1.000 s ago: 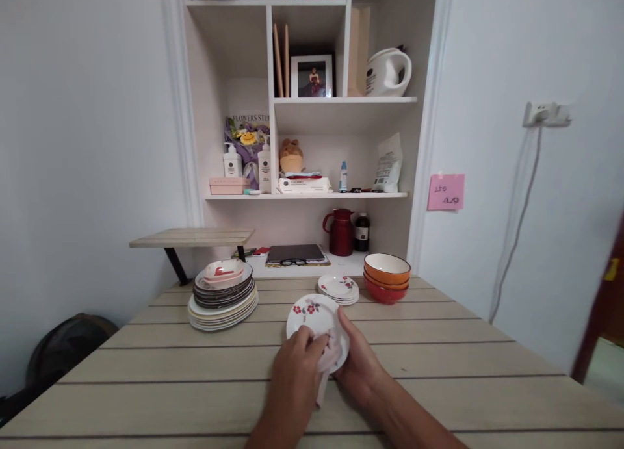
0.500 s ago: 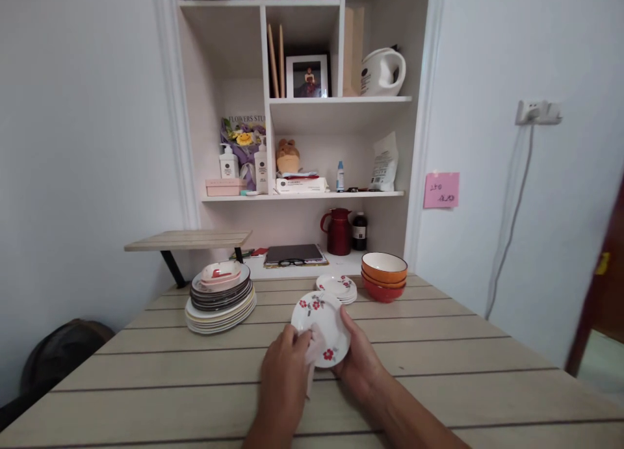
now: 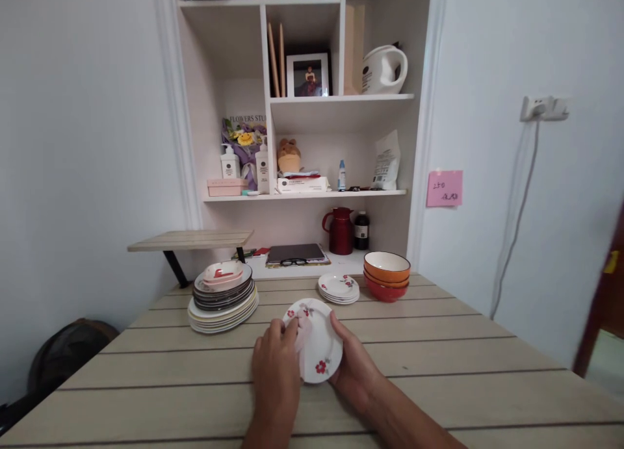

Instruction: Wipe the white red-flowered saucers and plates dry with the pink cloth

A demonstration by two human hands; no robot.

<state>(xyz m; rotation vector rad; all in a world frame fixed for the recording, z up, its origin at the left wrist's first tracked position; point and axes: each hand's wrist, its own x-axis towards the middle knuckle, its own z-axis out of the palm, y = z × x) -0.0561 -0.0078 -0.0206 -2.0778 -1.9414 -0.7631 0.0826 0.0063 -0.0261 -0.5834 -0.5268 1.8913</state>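
A small white plate [image 3: 319, 338] with red flowers is tilted up toward me over the wooden table [image 3: 195, 384]. My right hand [image 3: 358, 368] grips its right edge, thumb on the front and fingers behind. Pinched in my left hand [image 3: 277, 364] is a thin whitish tissue [image 3: 303, 332], pressed against the left part of the plate's face. Part of the tissue hides beneath the fingers. Behind the plate stands a low stack of matching flowered plates [image 3: 338, 288], apart from both hands.
Left on the table is a tall stack of plates [image 3: 224, 306] topped by small pink dishes [image 3: 223, 275]. Orange and red bowls [image 3: 387, 277] are nested at the back right. A raised wooden shelf [image 3: 190, 240] overhangs the back left; a red jug [image 3: 340, 231] stands behind.
The plate and both hands have shifted slightly left and down. My left hand has moved the tissue up toward the flowers on the plate's upper left.
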